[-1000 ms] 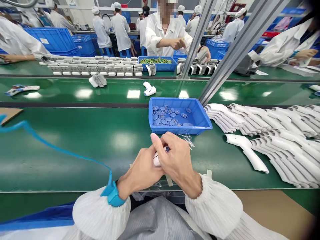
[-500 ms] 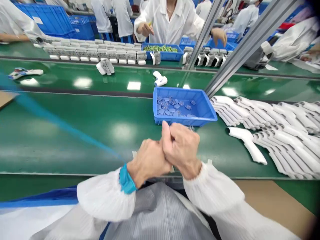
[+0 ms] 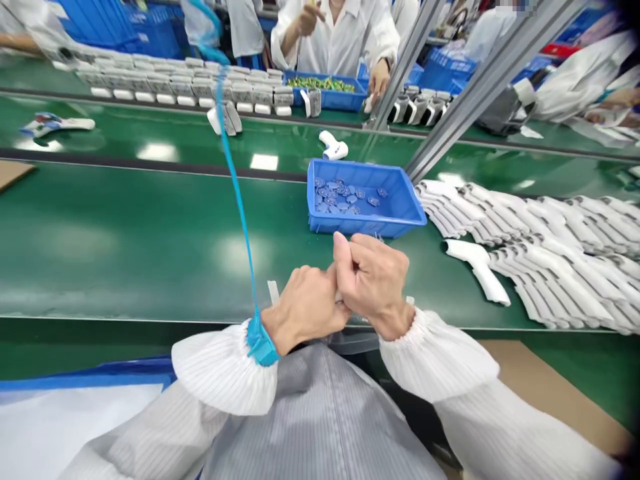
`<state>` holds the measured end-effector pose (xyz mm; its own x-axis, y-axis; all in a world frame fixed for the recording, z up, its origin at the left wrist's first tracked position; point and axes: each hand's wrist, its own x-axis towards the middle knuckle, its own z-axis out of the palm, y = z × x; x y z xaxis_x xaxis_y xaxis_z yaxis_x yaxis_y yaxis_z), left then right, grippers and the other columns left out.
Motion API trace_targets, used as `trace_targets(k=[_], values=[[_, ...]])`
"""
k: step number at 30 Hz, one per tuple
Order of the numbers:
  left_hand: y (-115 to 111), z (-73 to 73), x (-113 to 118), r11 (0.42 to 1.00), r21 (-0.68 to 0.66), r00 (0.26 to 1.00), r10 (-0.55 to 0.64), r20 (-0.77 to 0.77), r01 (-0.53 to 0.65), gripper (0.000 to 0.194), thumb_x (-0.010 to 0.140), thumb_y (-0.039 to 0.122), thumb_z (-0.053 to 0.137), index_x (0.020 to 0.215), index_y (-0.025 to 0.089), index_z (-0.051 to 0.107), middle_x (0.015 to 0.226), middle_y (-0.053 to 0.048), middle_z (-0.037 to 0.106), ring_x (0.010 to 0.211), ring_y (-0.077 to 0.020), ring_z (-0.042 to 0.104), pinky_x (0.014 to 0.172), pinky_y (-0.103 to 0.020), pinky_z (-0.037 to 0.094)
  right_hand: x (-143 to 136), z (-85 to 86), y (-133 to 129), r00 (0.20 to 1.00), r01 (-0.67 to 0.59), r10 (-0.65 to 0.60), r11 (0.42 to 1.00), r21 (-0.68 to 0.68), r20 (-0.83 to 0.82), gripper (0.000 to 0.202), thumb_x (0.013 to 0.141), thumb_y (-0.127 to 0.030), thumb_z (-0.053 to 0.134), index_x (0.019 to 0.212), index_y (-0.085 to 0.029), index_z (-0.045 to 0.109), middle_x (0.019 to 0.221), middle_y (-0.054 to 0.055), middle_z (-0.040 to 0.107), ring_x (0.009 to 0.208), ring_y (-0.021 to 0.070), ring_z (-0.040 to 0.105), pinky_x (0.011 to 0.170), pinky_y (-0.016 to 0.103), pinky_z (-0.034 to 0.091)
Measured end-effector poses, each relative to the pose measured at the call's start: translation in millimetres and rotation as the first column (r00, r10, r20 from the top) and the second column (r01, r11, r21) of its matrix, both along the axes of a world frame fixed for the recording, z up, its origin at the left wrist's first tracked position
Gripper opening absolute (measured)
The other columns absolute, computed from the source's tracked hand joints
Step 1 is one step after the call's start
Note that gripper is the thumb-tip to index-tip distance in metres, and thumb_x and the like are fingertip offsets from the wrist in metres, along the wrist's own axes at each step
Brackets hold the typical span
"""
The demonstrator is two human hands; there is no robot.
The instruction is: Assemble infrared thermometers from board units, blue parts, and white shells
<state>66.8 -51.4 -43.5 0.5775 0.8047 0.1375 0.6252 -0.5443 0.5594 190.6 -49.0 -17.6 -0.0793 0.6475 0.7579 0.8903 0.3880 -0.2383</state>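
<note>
My left hand and my right hand meet in front of my body, over the near edge of the green bench. Both have curled fingers pressed against each other, and whatever they grip is mostly hidden; only a small pale bit shows between them. A blue wrist strap with a coiled cord sits on my left wrist. Just beyond my right hand stands a blue bin holding several small blue-grey round parts. To its right lie rows of white gun-shaped housings, one of them slightly apart.
Behind the bin runs a green conveyor carrying a white gun-shaped piece and a white-grey part. A metal post slants up at the right. Across the line, a co-worker works beside a blue bin of green parts.
My hands stay together and shift slightly right in view. The cord has swung from the left to nearly upright. Across the line, the co-worker's hands have moved, one raised, the other lowered toward the parts.
</note>
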Motion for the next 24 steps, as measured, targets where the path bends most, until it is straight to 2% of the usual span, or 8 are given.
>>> trace_targets(k=[4,6,9,11,14,17,20,24], values=[[-2.7,-0.8,0.3,0.991,-0.091,0.995,-0.095,0.01,0.096,0.017,0.081,0.022,0.053,0.087,0.016,0.067,0.073,-0.007,0.072,0.059,-0.0205,0.064,0.052,-0.028,0.037,-3.2,-3.7,-5.0,0.999,0.026,-0.025,0.999,-0.028,0.03,0.052,0.098,-0.023,0.053,0.048,-0.018,0.037,0.047,-0.004,0.039,0.047,0.0072,0.033,0.05,0.03,0.021],[-3.4,0.5,1.5,0.989,-0.076,0.991,-0.131,-0.042,0.127,0.015,0.078,0.018,0.053,0.082,0.015,0.067,0.073,-0.009,0.072,0.059,-0.0217,0.064,0.053,-0.029,0.037,-4.2,-4.9,-8.5,0.999,-0.002,0.004,0.999,-0.036,0.05,0.051,0.098,-0.023,0.053,0.049,-0.018,0.039,0.048,-0.003,0.042,0.048,0.0075,0.035,0.05,0.03,0.022],[-3.3,3.8,2.3,0.998,0.0,0.995,-0.056,-0.081,0.057,0.021,0.077,0.021,0.055,0.092,0.012,0.068,0.073,-0.012,0.072,0.06,-0.0267,0.066,0.055,-0.033,0.038,-4.4,-4.6,-10.3,1.0,0.014,-0.014,1.0,-0.019,-0.023,0.051,0.098,-0.022,0.049,0.048,-0.019,0.039,0.047,-0.003,0.04,0.047,0.0075,0.035,0.05,0.03,0.022],[-3.3,5.7,0.4,0.998,-0.045,0.999,-0.033,0.026,0.034,0.024,0.081,0.025,0.056,0.099,0.013,0.066,0.076,-0.011,0.073,0.063,-0.0262,0.067,0.057,-0.033,0.041,-4.3,-2.4,-10.0,0.992,0.064,-0.068,0.997,-0.033,-0.106,0.054,0.098,-0.024,0.048,0.046,-0.019,0.036,0.046,-0.004,0.037,0.046,0.0074,0.033,0.05,0.03,0.022],[-4.2,6.0,-5.4,0.97,-0.23,0.958,-0.005,0.286,0.073,0.026,0.085,0.033,0.062,0.106,0.017,0.062,0.089,-0.006,0.074,0.07,-0.0203,0.067,0.059,-0.028,0.043,-3.2,2.8,-10.8,0.968,0.125,-0.139,0.989,-0.079,-0.21,0.056,0.099,-0.027,0.049,0.046,-0.018,0.035,0.046,-0.004,0.037,0.046,0.0072,0.031,0.051,0.029,0.023],[-4.0,3.4,-10.0,0.944,-0.32,0.928,0.05,0.369,0.076,0.032,0.085,0.042,0.067,0.105,0.018,0.06,0.09,-0.004,0.073,0.071,-0.0177,0.065,0.057,-0.026,0.042,0.9,7.2,-11.7,0.937,0.153,-0.193,0.976,-0.154,-0.29,0.055,0.1,-0.034,0.048,0.047,-0.018,0.045,0.048,-0.003,0.046,0.046,0.0079,0.038,0.053,0.029,0.026],[-2.4,-0.6,-9.5,0.943,-0.325,0.936,0.055,0.348,0.065,0.031,0.088,0.045,0.062,0.1,0.017,0.057,0.08,-0.004,0.07,0.063,-0.0173,0.062,0.054,-0.026,0.038,5.8,6.5,-8.4,0.958,0.125,-0.189,0.952,-0.28,-0.215,0.052,0.1,-0.041,0.048,0.053,-0.018,0.056,0.053,-0.001,0.056,0.052,0.0098,0.049,0.056,0.028,0.029],[-3.7,-7.6,-1.6,0.982,-0.189,0.956,0.084,0.28,-0.031,0.02,0.086,0.035,0.058,0.092,0.016,0.056,0.072,-0.005,0.066,0.055,-0.0174,0.057,0.052,-0.028,0.031,4.6,-3.7,-0.3,0.98,0.163,-0.193,0.929,-0.331,-0.058,0.056,0.1,-0.04,0.044,0.05,-0.019,0.059,0.05,0.001,0.059,0.049,0.0112,0.049,0.054,0.029,0.024]])
